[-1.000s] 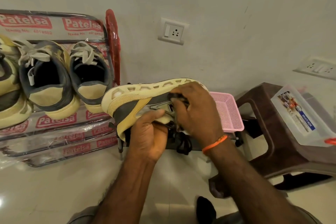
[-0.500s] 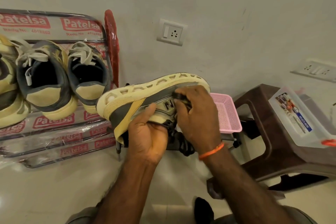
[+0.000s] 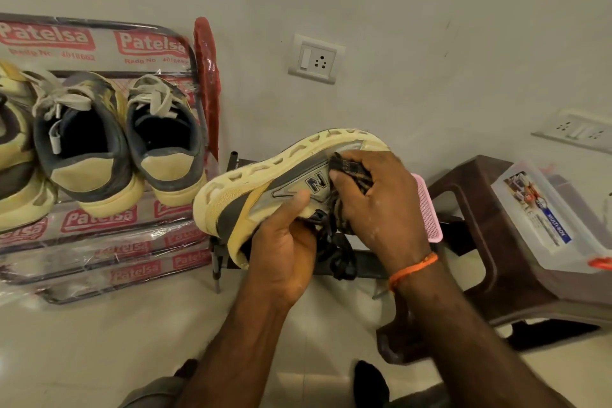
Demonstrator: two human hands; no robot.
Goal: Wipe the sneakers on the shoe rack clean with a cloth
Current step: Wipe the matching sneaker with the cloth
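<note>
A cream, yellow and grey sneaker (image 3: pixel 261 189) lies on its side in mid-air, its sole turned toward the wall. My left hand (image 3: pixel 281 248) grips it from below, thumb on the grey side panel. My right hand (image 3: pixel 374 202) holds a dark checked cloth (image 3: pixel 344 169) bunched against the side of the sneaker near the N logo. Black laces hang under the shoe. On the plastic-wrapped shoe rack (image 3: pixel 109 242) at left stand two grey and cream sneakers (image 3: pixel 82 149) (image 3: pixel 165 142), with part of another sneaker (image 3: pixel 13 175) at the left edge.
A pink plastic basket (image 3: pixel 427 209) sits behind my right hand. A brown plastic stool (image 3: pixel 496 242) at right carries a clear lidded box (image 3: pixel 543 219). Wall sockets (image 3: pixel 314 58) are on the wall behind. A dark metal stand (image 3: pixel 367 262) lies under the shoe.
My right hand has slid the cloth along the shoe's side toward the toe, uncovering the N logo. The sneaker has tilted slightly and sits a little higher.
</note>
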